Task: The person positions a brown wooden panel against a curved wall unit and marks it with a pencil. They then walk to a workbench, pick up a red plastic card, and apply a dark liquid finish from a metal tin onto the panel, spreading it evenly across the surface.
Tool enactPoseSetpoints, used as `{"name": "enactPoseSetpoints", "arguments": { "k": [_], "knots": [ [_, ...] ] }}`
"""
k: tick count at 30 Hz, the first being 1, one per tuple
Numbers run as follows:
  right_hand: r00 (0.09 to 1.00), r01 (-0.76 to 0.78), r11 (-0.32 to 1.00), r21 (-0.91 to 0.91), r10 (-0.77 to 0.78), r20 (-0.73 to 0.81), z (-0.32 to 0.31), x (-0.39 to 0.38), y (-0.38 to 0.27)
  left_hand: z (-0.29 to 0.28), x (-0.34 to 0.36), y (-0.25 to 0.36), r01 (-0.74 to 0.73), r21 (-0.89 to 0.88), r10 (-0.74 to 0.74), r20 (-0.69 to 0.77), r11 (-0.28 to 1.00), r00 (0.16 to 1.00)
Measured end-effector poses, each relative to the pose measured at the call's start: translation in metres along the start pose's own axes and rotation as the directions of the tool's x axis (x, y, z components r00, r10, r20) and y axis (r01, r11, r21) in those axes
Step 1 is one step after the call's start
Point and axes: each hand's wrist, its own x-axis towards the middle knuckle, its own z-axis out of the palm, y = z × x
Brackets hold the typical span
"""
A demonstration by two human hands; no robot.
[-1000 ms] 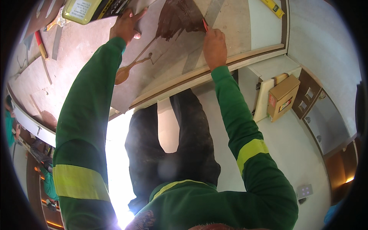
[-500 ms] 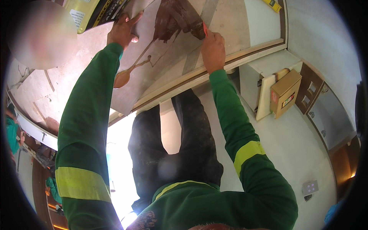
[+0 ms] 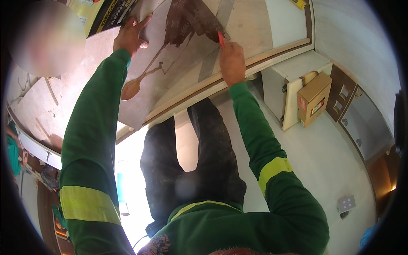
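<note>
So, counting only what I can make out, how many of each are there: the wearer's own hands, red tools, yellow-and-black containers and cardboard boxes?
Left hand and right hand: 2
Red tool, partly hidden in the right hand: 1
Yellow-and-black container, cut off by the picture's edge: 1
Cardboard box: 1
Total: 5

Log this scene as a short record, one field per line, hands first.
Left hand: fingers spread, at the sheet, beside the tin
Right hand: gripping a red tool at the paste's edge
Paste: brown, smeared at the top of the view, a thin trail leading to a rounded blob
Tin: yellow and black, partly cut off by the picture's edge
Box: brown, beside the pale cabinet, on the right
</note>
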Motion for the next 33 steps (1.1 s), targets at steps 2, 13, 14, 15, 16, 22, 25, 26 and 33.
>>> {"name": "enactPoseSetpoints", "arguments": {
  "k": [2,13,14,15,16,22,25,26,33],
  "knots": [
    [0.998,-0.059,0.998,-0.039,0.059,0.001,-0.005,0.01,0.005,-0.002,0.003,-0.002,-0.005,0.008,0.005,0.018,1.0,1.0],
    [0.999,-0.05,0.999,-0.01,0.05,-0.001,-0.001,0.001,0.004,-0.003,0.0,-0.001,-0.012,-0.03,0.012,0.02,0.999,1.0],
    [0.998,-0.054,0.998,-0.011,0.054,-0.011,0.0,0.002,0.007,-0.005,0.001,0.001,-0.023,-0.035,0.024,0.015,0.999,1.0],
    [0.999,-0.042,0.999,-0.028,0.042,-0.005,0.004,-0.001,0.008,-0.006,0.002,0.002,-0.035,-0.041,0.035,0.009,0.999,0.999],
    [1.0,-0.029,0.999,-0.045,0.029,0.001,0.01,-0.006,0.007,-0.008,0.002,0.005,-0.03,-0.04,0.031,0.022,0.999,0.999],
    [0.998,-0.068,0.997,-0.04,0.069,0.005,0.005,-0.002,0.004,-0.001,0.002,-0.005,-0.029,-0.008,0.029,0.012,1.0,1.0],
    [0.986,-0.168,0.984,0.065,0.167,0.013,0.02,-0.005,0.012,-0.003,0.006,-0.003,-0.05,-0.018,0.05,0.019,0.999,0.999],
    [0.979,-0.204,0.971,0.124,0.202,0.029,0.021,-0.004,0.011,-0.002,0.006,-0.003,-0.056,-0.027,0.056,0.014,0.998,0.998],
    [0.998,-0.032,0.999,-0.01,0.032,0.061,0.009,-0.012,0.009,0.0,0.005,-0.005,-0.064,0.001,0.064,-0.002,0.998,0.998]
  ]
}}
